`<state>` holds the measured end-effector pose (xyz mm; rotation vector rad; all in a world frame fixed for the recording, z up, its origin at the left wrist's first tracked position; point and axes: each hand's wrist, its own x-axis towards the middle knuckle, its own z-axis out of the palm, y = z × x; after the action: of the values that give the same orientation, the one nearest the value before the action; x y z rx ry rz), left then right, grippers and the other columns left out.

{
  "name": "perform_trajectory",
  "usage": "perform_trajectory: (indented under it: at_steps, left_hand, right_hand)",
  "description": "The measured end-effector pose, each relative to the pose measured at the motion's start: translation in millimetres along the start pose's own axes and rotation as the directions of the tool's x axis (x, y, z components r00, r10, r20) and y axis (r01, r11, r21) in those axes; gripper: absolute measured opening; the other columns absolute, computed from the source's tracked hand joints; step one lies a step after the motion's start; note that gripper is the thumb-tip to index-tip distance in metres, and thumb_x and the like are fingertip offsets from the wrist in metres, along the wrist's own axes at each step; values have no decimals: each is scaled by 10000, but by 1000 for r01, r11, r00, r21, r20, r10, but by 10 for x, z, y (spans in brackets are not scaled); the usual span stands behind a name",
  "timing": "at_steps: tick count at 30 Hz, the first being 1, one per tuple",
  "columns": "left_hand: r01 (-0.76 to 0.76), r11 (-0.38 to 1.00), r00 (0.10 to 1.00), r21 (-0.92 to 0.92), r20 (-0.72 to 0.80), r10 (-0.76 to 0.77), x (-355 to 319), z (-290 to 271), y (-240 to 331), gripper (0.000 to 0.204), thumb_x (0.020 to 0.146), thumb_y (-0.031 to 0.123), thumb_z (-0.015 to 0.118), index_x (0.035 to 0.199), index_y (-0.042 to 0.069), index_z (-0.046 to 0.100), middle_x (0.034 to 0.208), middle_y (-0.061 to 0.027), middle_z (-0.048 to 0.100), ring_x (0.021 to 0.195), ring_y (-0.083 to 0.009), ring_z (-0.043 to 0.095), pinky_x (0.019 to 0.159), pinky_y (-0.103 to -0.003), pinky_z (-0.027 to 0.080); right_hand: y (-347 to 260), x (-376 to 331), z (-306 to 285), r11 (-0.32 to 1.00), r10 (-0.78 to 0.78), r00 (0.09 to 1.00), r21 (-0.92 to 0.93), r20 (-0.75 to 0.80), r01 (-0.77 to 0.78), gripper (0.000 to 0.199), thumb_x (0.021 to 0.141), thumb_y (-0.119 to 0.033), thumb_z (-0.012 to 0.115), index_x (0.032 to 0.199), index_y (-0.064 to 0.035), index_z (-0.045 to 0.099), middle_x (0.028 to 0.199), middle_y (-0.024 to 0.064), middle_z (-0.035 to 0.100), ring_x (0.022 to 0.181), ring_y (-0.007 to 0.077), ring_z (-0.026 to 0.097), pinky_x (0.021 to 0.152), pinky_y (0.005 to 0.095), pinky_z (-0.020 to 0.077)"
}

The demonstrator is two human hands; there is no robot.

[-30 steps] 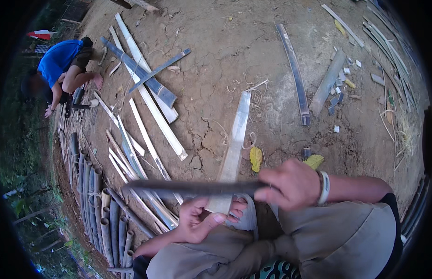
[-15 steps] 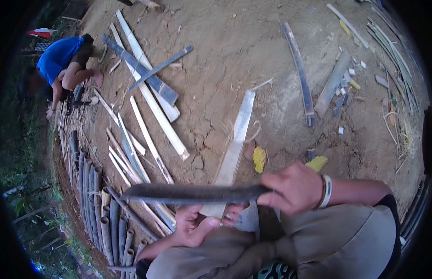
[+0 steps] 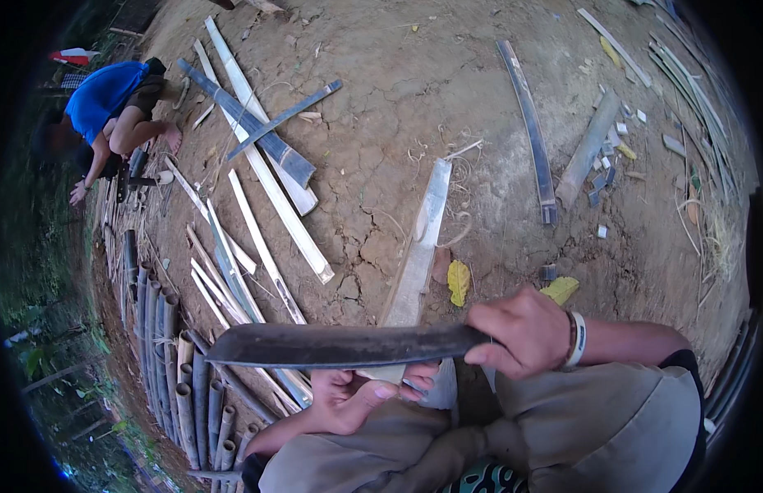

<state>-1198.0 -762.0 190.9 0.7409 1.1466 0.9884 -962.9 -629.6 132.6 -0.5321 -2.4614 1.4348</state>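
My right hand [image 3: 519, 330] is closed round the handle of a machete [image 3: 340, 345], whose long dark blade lies level and points left. The blade crosses over a pale split bamboo strip [image 3: 414, 275] near its close end. My left hand [image 3: 357, 398] grips that end from below, its thumb on the near edge and fingertips showing on the far side. The strip slants away from me over the bare soil, with a thin curled shaving [image 3: 464, 150] at its far tip. The blade covers part of the strip and of my left fingers.
Split bamboo pieces [image 3: 275, 218] lie crossed on the ground to the left, above stacked dark bamboo poles [image 3: 164, 329]. A person in a blue shirt [image 3: 106, 99] crouches at the far left. More strips [image 3: 529, 131], small cut chips [image 3: 602, 232] and yellow leaves [image 3: 458, 283] lie right.
The machete blade has shifted slightly and now shows more of its flat side. My left hand stays on the strip. The crouching person's hand has moved a little.
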Motion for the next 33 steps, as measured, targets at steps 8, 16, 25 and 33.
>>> perform_trajectory:
  at_steps: [8, 16, 25, 33]
  left_hand:
    - [-69, 993, 996, -93, 46, 74, 7, -40, -58, 404, 1001, 162, 548, 1256, -146, 490, 1087, -303, 663, 922, -302, 702, 746, -393, 613]
    - [-76, 990, 996, -122, 30, 80, 32, -12, -66, 433, 990, 195, 558, 1260, -138, 495, 1095, -298, 663, 919, -298, 699, 753, -391, 609]
    - [-52, 992, 999, -113, -19, 50, 61, -4, -19, 488, 968, 285, 587, 1223, -129, 537, 1098, -304, 664, 909, -323, 700, 747, -411, 606]
    - [-113, 993, 968, -38, -229, 102, 78, 63, -5, 608, 911, 360, 621, 1104, -212, 552, 882, -351, 671, 695, -369, 709, 564, -419, 616]
  right_hand:
    - [104, 73, 160, 998, 55, 983, 20, -175, -53, 437, 990, -464, 474, 886, -50, 567, 560, 167, 569, 520, 389, 614, 475, 475, 484]
    - [166, 144, 262, 999, 15, 967, -42, -256, -27, 460, 1011, -452, 438, 908, -27, 581, 530, 151, 542, 449, 347, 581, 436, 440, 469]
    - [375, 237, 310, 1000, 30, 940, 16, -339, -26, 453, 1006, -430, 476, 792, -39, 558, 525, 178, 539, 518, 385, 616, 474, 457, 484]
    - [721, 291, 313, 954, 300, 918, 68, -260, -293, 543, 1013, -474, 423, 798, -2, 582, 557, 215, 561, 568, 424, 623, 539, 511, 495]
